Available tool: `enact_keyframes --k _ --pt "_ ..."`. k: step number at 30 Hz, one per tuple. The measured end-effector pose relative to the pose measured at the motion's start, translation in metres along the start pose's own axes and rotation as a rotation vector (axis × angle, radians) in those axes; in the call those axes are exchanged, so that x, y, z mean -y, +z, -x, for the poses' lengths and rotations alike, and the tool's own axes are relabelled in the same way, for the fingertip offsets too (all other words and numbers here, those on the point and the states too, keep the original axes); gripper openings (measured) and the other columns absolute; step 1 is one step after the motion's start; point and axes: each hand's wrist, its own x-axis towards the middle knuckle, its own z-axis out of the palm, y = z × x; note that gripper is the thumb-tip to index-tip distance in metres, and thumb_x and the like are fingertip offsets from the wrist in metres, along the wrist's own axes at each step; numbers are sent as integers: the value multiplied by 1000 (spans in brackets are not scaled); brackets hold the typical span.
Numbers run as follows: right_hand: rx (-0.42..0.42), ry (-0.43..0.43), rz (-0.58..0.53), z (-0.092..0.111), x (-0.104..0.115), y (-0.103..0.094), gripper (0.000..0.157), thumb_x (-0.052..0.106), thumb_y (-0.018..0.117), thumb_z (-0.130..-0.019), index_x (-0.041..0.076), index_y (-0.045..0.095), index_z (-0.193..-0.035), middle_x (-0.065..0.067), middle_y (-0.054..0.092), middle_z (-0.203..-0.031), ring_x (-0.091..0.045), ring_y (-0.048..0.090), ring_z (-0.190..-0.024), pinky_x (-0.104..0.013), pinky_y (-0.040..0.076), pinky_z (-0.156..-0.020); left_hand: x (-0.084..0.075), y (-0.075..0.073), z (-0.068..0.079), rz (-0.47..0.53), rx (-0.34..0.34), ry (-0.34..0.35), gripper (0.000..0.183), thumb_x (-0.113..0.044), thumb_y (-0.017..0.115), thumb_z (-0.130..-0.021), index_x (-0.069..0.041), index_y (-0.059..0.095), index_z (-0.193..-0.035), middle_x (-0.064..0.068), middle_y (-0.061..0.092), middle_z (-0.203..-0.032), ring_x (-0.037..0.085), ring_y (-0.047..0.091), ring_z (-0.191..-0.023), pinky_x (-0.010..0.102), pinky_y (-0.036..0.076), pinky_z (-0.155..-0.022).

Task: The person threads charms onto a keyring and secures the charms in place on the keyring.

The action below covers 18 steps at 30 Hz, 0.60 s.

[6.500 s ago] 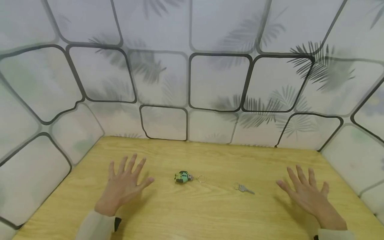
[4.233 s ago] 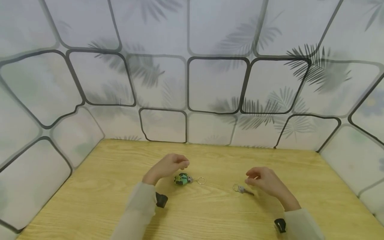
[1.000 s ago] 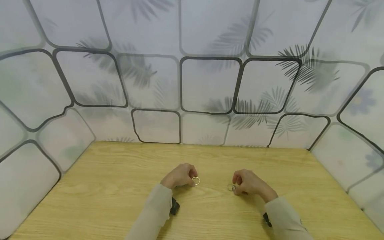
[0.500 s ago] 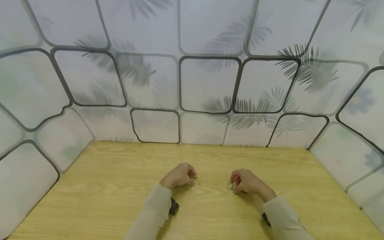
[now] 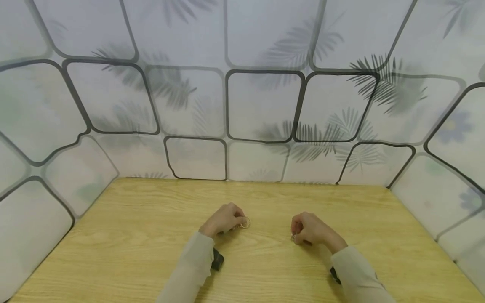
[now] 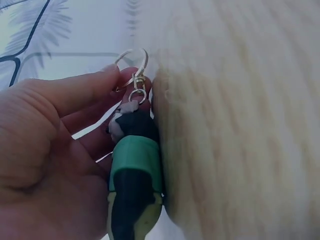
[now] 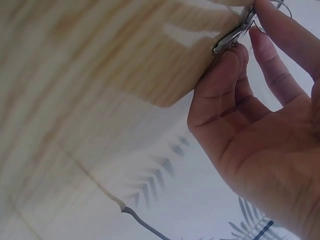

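**Left hand point(image 5: 223, 219) and right hand point(image 5: 311, 228) each pinch a piece, apart across the tabletop point(image 5: 151, 240)**

On the left we see the left hand near the middle of the tabletop, slightly closer to its far edge than the other. Its thumb and fingers pinch a gold ring point(image 6: 145, 60), whose loop sticks out past the fingertips toward the right edge, facing the other hand. The green figure point(image 6: 135, 162) runs back from that ring toward the wrist, between palm and wood; from above, the hand hides it, and we cannot tell whether it touches the tabletop.

Across the gap, the right hand reaches in from the near right, fingers curled and pinching a silver key point(image 7: 231, 40). We find the key slanting close to the wood in the wrist view; from overhead, the hand covers nearly all of it. Behind both hands, a patterned screen point(image 5: 261, 107) rises at the far edge.
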Motion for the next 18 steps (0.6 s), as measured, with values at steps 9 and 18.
enact_keyframes --k 9,18 --pt "8 -26 -24 0 1 -2 17 -5 78 -80 4 64 -76 3 58 -68 -11 49 -59 -26 44 -55 6 -6 -1 33 20 71 24 -8 58 -103 1 76 -90 2 70 -82 10 57 -66 24 48 -60" --pt "25 -7 -120 -1 -2 -6 10 -4 69 -89 -1 68 -80 -2 61 -68 -11 48 -56 -24 42 -52 9 -9 0 125 35 108 28 -10 55 -104 6 74 -91 8 71 -84 13 60 -70 27 51 -63"
